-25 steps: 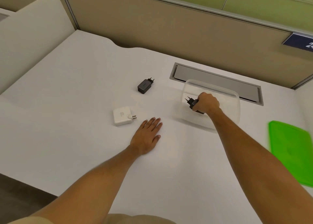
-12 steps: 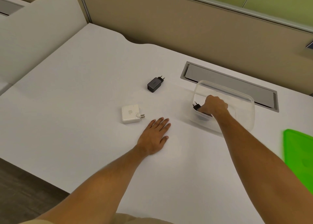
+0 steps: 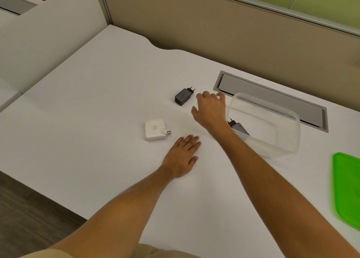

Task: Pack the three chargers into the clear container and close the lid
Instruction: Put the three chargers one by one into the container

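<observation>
While your left hand rests flat and empty nearest you, the white charger and black charger left of the clear container remain unpacked, your right hand hovers open-fingered between them and it, one dark charger lies inside, and the green lid on its right is still off.

One charger in the container, two chargers left of it on the desk

White desk against beige partition; dark wood floor.

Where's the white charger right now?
The white charger lies on the desk, left of centre, just beyond the left hand and nearer than the black charger.
</observation>
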`<state>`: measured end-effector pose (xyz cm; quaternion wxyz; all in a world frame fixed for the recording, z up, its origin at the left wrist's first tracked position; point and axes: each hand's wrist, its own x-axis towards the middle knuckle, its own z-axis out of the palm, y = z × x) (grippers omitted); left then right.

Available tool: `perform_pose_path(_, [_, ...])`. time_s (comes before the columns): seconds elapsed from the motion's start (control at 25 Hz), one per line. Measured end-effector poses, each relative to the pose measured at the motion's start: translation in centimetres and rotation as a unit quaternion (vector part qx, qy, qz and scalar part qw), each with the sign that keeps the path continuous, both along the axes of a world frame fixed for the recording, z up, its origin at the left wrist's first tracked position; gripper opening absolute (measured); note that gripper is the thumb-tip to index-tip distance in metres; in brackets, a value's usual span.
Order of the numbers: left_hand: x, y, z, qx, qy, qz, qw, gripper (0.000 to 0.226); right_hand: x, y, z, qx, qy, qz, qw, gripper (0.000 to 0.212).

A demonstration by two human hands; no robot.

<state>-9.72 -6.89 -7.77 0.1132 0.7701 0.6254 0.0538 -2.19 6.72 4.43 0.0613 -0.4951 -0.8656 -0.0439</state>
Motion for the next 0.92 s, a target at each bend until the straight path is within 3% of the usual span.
perform_pose_path(0.16, [0.0, 0.0, 0.0, 0.007, -0.017, 0.006, 1.000, 0.056, -2.4, -2.4, -2.4, -0.076, -0.055, 0.093, 0.991, 0.041])
perform_pose_path(0.36, [0.3, -0.4, 0.6, 0.008, -0.049, 0.042, 0.998, 0.052, -4.9, -4.0, -4.6, -0.177, -0.061, 0.205, 0.961, 0.073])
perform_pose_path(0.52, [0.5, 0.2, -0.8, -0.032, 0.027, 0.023, 0.999, 0.062, -6.3, -4.7, -5.9, -0.220, -0.057, 0.205, 0.952, 0.090])
perform_pose_path(0.72, [0.2, -0.1, -0.2, -0.006, 0.134, -0.019, 0.991, 0.070, -7.7, -5.1, -6.8, -0.256, -0.059, 0.195, 0.945, 0.094])
perform_pose_path(0.92, [0.1, 0.0, 0.0, -0.024, 0.115, -0.004, 0.993, 0.071, -8.0, -5.1, -7.1, -0.255, -0.037, 0.191, 0.947, 0.084])
